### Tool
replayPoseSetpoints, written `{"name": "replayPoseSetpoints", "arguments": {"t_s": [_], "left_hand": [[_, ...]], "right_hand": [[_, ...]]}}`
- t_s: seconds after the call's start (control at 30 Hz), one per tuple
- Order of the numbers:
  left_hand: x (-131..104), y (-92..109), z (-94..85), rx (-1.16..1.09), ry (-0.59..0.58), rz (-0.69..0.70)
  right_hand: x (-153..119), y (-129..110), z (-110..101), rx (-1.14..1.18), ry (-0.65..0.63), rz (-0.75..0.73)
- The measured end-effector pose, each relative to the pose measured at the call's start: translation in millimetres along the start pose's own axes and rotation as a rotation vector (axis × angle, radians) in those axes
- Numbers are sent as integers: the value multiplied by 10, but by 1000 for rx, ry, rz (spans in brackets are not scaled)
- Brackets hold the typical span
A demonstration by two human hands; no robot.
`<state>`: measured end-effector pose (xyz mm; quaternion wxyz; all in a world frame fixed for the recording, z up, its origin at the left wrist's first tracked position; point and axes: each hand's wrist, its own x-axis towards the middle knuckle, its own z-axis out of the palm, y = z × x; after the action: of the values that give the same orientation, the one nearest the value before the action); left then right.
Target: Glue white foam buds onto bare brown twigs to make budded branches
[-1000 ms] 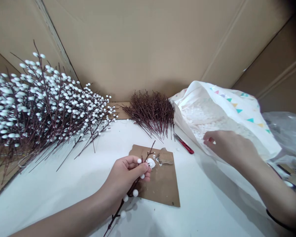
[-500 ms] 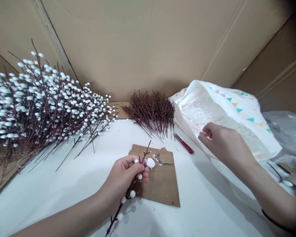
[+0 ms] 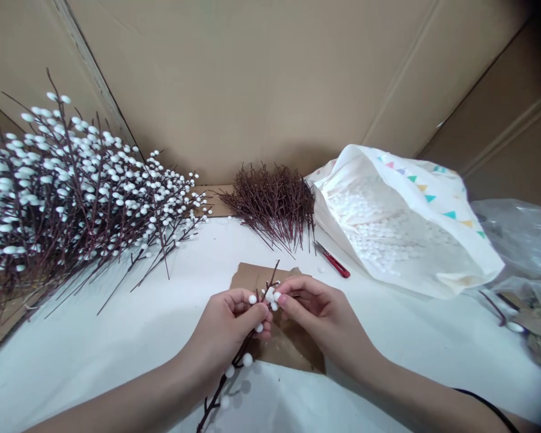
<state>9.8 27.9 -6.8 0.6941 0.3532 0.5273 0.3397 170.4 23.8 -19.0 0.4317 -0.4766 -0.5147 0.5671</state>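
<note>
Well, in the head view, the only one there is, the big change is on the right: the right hand [image 3: 324, 313] has left the mouth of the white bag [image 3: 415, 180] and come across to meet the left hand [image 3: 234, 319] over the cardboard piece [image 3: 293, 349]. Its thumb and first fingers are pinched together on a small white ball [image 3: 276, 296], right beside the upper end of the brown twig [image 3: 217, 394]. The left hand has hardly shifted; its fingers are closed round that twig, which slants down toward the near edge of the worktop [image 3: 130, 361] with several white balls already along it. To my eye, the work has passed from fetching to fitting, since ball and twig are now close together. Whether that ball touches a tip yet, I can't tell; other white bits crowd in just behind it.

Everything else lies as it did: the berry-covered stems [image 3: 85, 180] heaped on the left, the bare stems [image 3: 270, 198] bunched at the back, the red-handled snips [image 3: 336, 263] between those and the bag. With the hand gone, the loose white balls [image 3: 379, 234] inside the bag show more plainly.
</note>
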Motion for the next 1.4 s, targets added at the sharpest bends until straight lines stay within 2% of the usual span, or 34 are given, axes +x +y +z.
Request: {"name": "replayPoseSetpoints", "arguments": {"t_s": [0.37, 0.57, 0.83, 1.1, 1.4], "left_hand": [[14, -37, -1, 68, 32, 31], [27, -94, -34, 111, -27, 84], [71, -143, -60, 147, -34, 129], [48, -127, -61, 215, -35, 139], [59, -153, -77, 238, -29, 128]], "right_hand": [[33, 64, 46, 63, -59, 23], [24, 105, 54, 67, -120, -3], [26, 122, 63, 100, -124, 23], [5, 199, 59, 3, -66, -2], [-1, 189, 68, -10, -89, -11]]}}
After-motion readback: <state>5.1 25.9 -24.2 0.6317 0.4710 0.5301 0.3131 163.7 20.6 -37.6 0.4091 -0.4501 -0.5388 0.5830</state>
